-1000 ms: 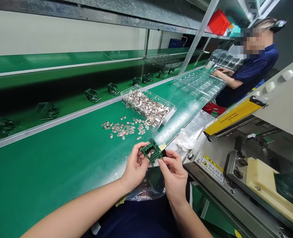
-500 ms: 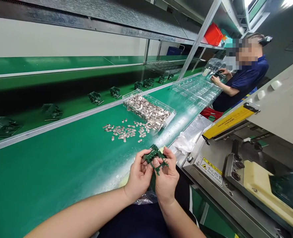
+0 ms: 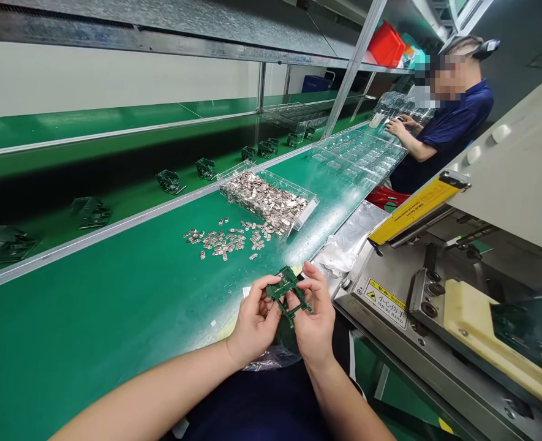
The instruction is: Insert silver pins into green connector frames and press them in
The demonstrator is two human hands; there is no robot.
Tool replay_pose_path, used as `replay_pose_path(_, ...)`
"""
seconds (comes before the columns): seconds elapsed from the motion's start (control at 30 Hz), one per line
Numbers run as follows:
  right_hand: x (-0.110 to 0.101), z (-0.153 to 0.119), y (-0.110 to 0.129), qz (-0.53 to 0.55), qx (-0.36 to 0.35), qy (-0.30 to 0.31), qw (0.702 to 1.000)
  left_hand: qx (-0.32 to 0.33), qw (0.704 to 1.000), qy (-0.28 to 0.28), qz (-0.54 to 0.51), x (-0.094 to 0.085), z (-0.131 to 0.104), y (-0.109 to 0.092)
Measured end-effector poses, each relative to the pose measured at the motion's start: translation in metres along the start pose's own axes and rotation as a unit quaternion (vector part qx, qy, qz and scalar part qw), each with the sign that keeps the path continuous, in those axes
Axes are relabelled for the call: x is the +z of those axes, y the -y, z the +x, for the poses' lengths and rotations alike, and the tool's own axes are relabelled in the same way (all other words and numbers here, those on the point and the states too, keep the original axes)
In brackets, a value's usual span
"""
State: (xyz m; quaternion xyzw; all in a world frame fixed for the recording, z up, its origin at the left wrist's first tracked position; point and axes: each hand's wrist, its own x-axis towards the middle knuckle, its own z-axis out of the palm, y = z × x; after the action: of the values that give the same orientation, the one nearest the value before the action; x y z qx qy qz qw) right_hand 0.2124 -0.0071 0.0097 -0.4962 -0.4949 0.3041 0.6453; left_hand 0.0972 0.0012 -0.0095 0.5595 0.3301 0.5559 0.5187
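Note:
Between my two hands is a green circuit board panel (image 3: 282,285) with open gaps in it, held tilted above the near edge of the bench. My left hand (image 3: 255,315) pinches its left side between thumb and fingers. On the right side, my right hand (image 3: 314,315) grips it, the thumb lying over the board and the fingers behind. Beyond the hands, small silvery metal pieces (image 3: 225,242) lie scattered on the green bench mat (image 3: 128,306). A clear plastic tray (image 3: 304,215) heaped with the same pieces stands just behind them.
To the right is a metal machine with a yellow bar (image 3: 408,208) and a warning label (image 3: 385,301). Green board assemblies (image 3: 169,182) stand along the conveyor at the left. A co-worker (image 3: 454,122) sits beyond clear blister trays (image 3: 357,153). A white cloth (image 3: 337,257) lies beside the machine.
The board has turned slightly in my hands, and my right fingers have shifted on its edge. The view has moved a little. The co-worker's hands have moved.

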Motion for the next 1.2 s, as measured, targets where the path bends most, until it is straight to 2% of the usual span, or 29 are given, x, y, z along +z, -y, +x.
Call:
replay_pose_path(0.1,-0.010,0.002,-0.002,0.129,0.085,0.046,0.987,-0.026,1.000,0.009,-0.013,-0.001,0.001,0.000)
replay_pose_path(0.17,-0.021,0.004,-0.002,0.155,0.122,0.088,0.976,-0.044,0.999,0.019,-0.018,0.000,0.002,-0.001)
replay_pose_path(0.23,-0.031,0.005,-0.001,0.156,0.138,0.105,0.972,-0.042,0.999,0.032,-0.012,0.004,0.002,-0.004)
replay_pose_path(0.43,-0.045,0.000,0.002,0.179,0.138,0.050,0.973,-0.046,0.995,0.073,0.049,0.026,0.002,-0.012)
replay_pose_path(0.67,-0.072,-0.007,-0.003,0.206,0.133,0.009,0.969,-0.055,0.985,0.144,0.070,0.051,0.004,-0.006)
replay_pose_path(0.77,-0.098,-0.008,0.001,0.155,0.110,0.037,0.981,-0.076,0.975,0.190,0.083,0.063,0.008,-0.008)
replay_pose_path(0.83,-0.122,-0.010,0.011,0.061,0.066,0.077,0.993,-0.079,0.965,0.231,0.100,0.072,0.013,-0.012)
replay_pose_path(0.9,-0.148,-0.016,0.026,-0.044,0.001,0.108,0.993,-0.070,0.946,0.298,0.110,0.082,0.019,-0.021)
replay_pose_path(0.97,-0.173,-0.024,0.045,-0.105,-0.060,0.115,0.986,-0.062,0.915,0.383,0.113,0.095,0.027,-0.032)
replay_pose_path(1.03,-0.196,-0.035,0.064,-0.117,-0.088,0.089,0.985,-0.053,0.878,0.464,0.109,0.114,0.038,-0.044)
replay_pose_path(1.1,-0.220,-0.048,0.078,-0.099,-0.082,0.016,0.992,-0.018,0.858,0.503,0.104,0.140,0.051,-0.054)
replay_pose_path(1.17,-0.246,-0.059,0.087,-0.071,-0.091,-0.118,0.986,0.064,0.862,0.488,0.119,0.174,0.065,-0.059)
replay_pose_path(1.2,-0.259,-0.062,0.090,-0.059,-0.110,-0.199,0.972,0.109,0.867,0.467,0.135,0.194,0.072,-0.060)
